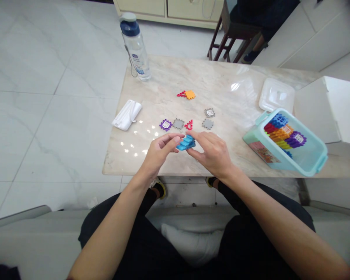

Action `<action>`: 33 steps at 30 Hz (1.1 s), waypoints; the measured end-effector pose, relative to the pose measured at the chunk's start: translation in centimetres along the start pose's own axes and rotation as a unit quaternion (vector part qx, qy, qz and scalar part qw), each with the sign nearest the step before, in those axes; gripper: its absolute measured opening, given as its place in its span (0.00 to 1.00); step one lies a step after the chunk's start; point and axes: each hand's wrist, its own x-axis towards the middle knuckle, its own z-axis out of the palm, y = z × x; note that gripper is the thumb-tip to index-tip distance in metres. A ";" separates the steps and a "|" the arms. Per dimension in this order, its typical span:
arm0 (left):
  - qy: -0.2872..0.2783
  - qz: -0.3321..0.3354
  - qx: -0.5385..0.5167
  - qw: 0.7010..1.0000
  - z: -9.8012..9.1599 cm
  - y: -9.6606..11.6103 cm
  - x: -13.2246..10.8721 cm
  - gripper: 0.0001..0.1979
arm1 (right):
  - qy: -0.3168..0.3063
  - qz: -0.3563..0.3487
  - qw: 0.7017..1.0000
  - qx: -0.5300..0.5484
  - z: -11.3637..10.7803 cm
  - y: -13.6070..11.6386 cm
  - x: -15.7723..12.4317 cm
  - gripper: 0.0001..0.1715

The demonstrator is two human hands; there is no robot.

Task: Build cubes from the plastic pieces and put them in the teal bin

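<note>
Between my two hands is a small stack of light blue interlocking tiles (186, 143), held just over the near part of the table. My left hand (162, 151) pinches its left side with thumb and fingers. From the other side, the fingers of my right hand (212, 151) grip its right edge. Beyond the hands lie a red triangular piece (188, 125), a plain grey tile (178, 123) and a purple tile with a white window (165, 125). To their right are another grey tile (208, 124) and a grey window tile (209, 112). Farther back, an orange tile (189, 95) touches a red piece (181, 94).
On the right stands a light teal tub (306, 155) of colourful tiles, with a clear lid (277, 94) and a white box (315, 109) behind. A water bottle (138, 54) and a white pouch-like object (126, 114) are at the left. Someone's leg shows near a dark stool (236, 29).
</note>
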 end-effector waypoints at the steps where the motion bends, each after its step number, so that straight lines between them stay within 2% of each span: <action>1: -0.017 -0.020 -0.023 0.999 -0.2 0.1 0.0 0.25 | 0.017 -0.028 0.999 0.018 0.0 0.1 0.0 0.21; 5: -0.090 -0.079 -0.071 0.990 -0.7 0.1 0.1 0.25 | 0.021 -0.091 0.993 0.070 -0.2 0.1 0.2 0.24; 12: -0.158 -0.106 -0.094 0.977 -1.0 0.1 -0.1 0.23 | 0.017 -0.123 0.985 0.122 -0.3 -0.4 0.4 0.26; 21: -0.169 -0.109 -0.100 0.975 -0.7 0.4 -0.3 0.19 | 0.000 -0.123 0.982 0.146 -0.2 -0.3 0.2 0.29; 27: -0.170 -0.120 -0.096 0.973 -0.6 0.3 -0.1 0.22 | 0.030 -0.109 0.983 0.143 -0.1 -0.5 0.1 0.28; 33: -0.164 -0.118 -0.087 0.975 -0.6 0.4 -0.2 0.22 | 0.030 -0.099 0.984 0.146 -0.2 -0.7 0.2 0.26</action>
